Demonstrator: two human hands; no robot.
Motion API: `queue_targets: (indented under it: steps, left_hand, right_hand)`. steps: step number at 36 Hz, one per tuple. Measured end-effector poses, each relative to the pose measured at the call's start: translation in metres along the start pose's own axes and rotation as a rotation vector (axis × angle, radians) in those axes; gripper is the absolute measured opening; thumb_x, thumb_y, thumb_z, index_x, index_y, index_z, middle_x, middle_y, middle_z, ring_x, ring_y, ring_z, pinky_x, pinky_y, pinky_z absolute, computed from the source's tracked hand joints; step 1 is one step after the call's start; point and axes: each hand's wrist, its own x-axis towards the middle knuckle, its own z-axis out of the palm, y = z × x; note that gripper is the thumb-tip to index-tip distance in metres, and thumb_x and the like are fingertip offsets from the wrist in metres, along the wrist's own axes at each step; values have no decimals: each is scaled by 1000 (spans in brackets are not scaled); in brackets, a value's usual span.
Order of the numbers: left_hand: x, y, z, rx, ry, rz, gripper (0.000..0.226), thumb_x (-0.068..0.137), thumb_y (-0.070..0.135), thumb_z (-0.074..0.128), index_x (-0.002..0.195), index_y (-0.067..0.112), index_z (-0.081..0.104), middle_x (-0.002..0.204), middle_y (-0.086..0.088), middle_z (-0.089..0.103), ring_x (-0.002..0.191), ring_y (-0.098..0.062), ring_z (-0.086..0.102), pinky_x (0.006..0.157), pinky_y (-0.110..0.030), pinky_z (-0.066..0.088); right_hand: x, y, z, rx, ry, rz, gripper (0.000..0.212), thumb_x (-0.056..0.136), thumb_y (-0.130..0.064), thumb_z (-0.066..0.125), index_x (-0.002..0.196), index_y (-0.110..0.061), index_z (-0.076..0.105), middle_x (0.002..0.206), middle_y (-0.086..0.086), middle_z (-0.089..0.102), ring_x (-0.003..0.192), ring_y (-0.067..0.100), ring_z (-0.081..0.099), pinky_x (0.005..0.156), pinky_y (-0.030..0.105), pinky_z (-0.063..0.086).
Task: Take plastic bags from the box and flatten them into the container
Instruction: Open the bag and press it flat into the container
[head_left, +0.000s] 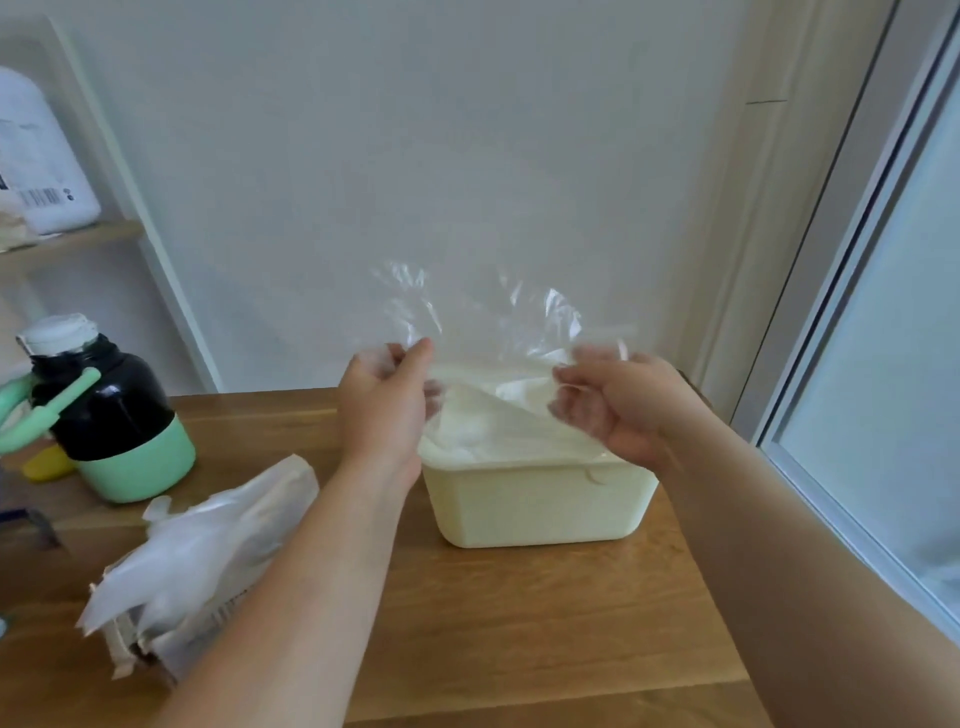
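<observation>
Your left hand (384, 410) pinches the left edge of a clear plastic bag (478, 322) between thumb and curled fingers. Your right hand (626, 408) grips the bag's right edge with its fingers curled in; it is somewhat blurred, so the exact fingertip contact is hard to read. The bag is stretched between your two hands, raised above the cream plastic container (540, 506), with its lower part hanging down to the container's opening, where pale plastic already lies. The container stands on the wooden tabletop (519, 634) near its back edge, toward the right side. The cardboard box (171, 639) lies near the left edge, closer to the front, under your left forearm, with a bundle of plastic bags (208, 545) spilling out of its top. A black and mint-green flask (117, 415) with a white cap stands by the back left corner.
</observation>
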Motion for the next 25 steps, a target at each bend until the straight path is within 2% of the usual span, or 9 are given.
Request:
queue_targets:
  steps: [3, 6, 8, 11, 13, 17, 21, 23, 25]
  left_hand:
    - [6, -3, -1, 108, 84, -24, 19, 88, 24, 69, 95, 12, 57, 74, 0, 54, 56, -10, 49, 52, -22, 43]
    - [16, -9, -8, 315, 191, -8, 57, 83, 32, 72, 130, 16, 43, 117, 2, 48, 98, -16, 55, 80, -31, 46]
    - [18, -11, -9, 516, 209, 197, 68, 81, 34, 73, 138, 18, 39, 131, -1, 39, 122, -22, 46, 99, -37, 43]
    - [19, -10, 0, 738, -27, 575, 50, 83, 31, 72, 129, 18, 56, 125, -1, 51, 119, -24, 49, 103, -30, 35]
    - [20, -11, 7, 899, -319, 630, 40, 85, 35, 70, 123, 23, 64, 124, 1, 59, 118, -21, 51, 98, -25, 34]
    - [24, -20, 23, 1262, -833, 294, 50, 90, 51, 58, 137, 35, 52, 149, 12, 40, 138, -12, 37, 111, -32, 30]
    - [32, -29, 34, 1409, -963, 64, 54, 93, 51, 53, 143, 35, 43, 155, 10, 33, 138, -17, 38, 112, -34, 32]
    - [35, -30, 39, 1491, -1004, 12, 54, 94, 52, 50, 144, 34, 42, 151, 9, 40, 135, -17, 42, 110, -31, 34]
    - [36, -32, 43, 1561, -1033, -28, 52, 96, 54, 44, 144, 34, 42, 150, 9, 41, 135, -18, 41, 110, -32, 32]
  right_hand:
    - [17, -2, -12, -216, 142, -40, 36, 85, 12, 58, 115, -6, 50, 73, 11, 53, 53, 17, 50, 50, 27, 56]
    - [33, -3, -23, -495, 241, -33, 50, 85, 9, 59, 131, -6, 45, 74, 11, 52, 55, 18, 50, 45, 22, 54]
    - [43, -4, -30, -689, 279, -16, 58, 85, 9, 57, 138, -8, 40, 81, 13, 53, 57, 19, 50, 43, 22, 53]
    - [57, -4, -38, -1071, 313, -33, 66, 84, 4, 55, 144, -10, 31, 94, 15, 56, 72, 27, 58, 64, 35, 56]
    - [60, -3, -39, -1269, 300, -48, 68, 84, 2, 54, 145, -9, 26, 92, 13, 57, 84, 30, 62, 77, 41, 55]
    - [64, 0, -40, -1376, 265, -106, 78, 84, -3, 60, 147, -10, 14, 95, 12, 54, 87, 28, 58, 74, 41, 54]
    - [53, -1, -38, -1582, 226, -344, 86, 86, -14, 61, 150, -22, 5, 147, 12, 26, 126, 31, 39, 97, 36, 38]
    - [49, -5, -38, -1748, 266, -539, 74, 88, -18, 57, 149, -26, 16, 151, 6, 24, 135, 28, 28, 107, 39, 26]
    - [49, -9, -37, -1801, 207, -627, 57, 89, -21, 56, 142, -26, 37, 145, 1, 38, 133, 22, 34, 106, 36, 25]
